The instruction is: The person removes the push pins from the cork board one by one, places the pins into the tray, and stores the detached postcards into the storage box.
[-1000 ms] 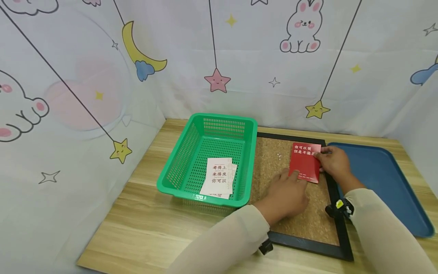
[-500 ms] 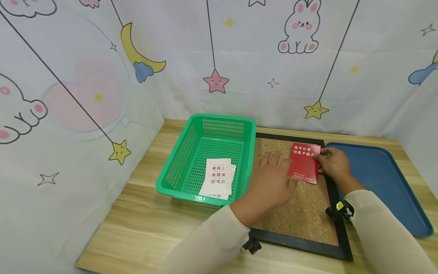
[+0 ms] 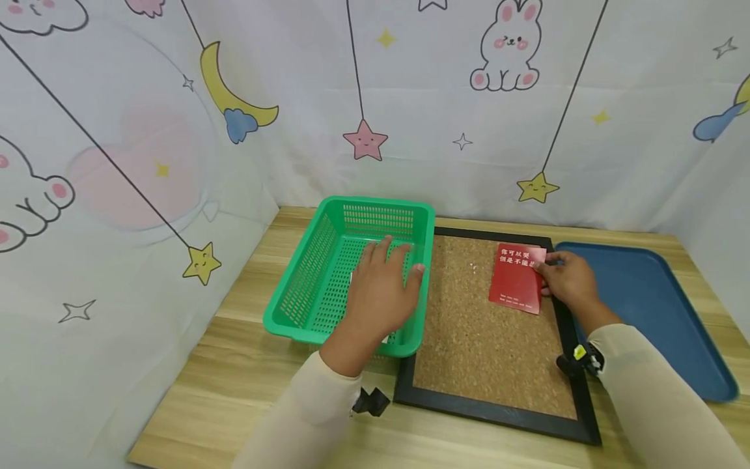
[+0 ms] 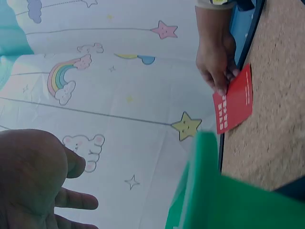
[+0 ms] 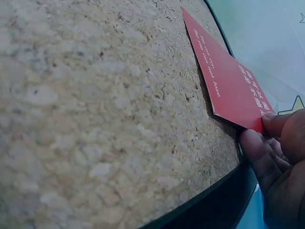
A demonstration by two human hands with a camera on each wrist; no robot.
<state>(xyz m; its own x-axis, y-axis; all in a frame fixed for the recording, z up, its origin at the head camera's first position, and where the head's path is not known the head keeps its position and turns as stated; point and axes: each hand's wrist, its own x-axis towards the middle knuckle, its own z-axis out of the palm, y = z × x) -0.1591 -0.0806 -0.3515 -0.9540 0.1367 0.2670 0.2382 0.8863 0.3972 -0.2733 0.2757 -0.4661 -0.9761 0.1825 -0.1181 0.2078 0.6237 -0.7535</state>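
Note:
A red card [image 3: 515, 280] with white lettering lies over the upper right of a cork board [image 3: 486, 352] in a black frame. My right hand [image 3: 569, 280] pinches the card's right edge between thumb and fingers, and the right wrist view shows the card tilted slightly off the cork. Over the green basket [image 3: 295, 319] is my left hand [image 3: 381, 290], fingers spread and nothing in them. It covers most of the white cards in the basket; only slivers of them show. In the left wrist view, the basket rim [image 4: 202, 167] stands beside the left hand [image 4: 33, 176].
Right of the board, a blue tray [image 3: 656, 312] lies on the wooden table [image 3: 234, 384], partly under my right forearm. A white curtain [image 3: 439, 176] with cartoon prints hangs behind and to the left. Small white specks [image 3: 473, 266] show on the cork.
My left hand has left the red card and swung left across the board to above the basket. The right hand keeps its pinch on the card, almost in place.

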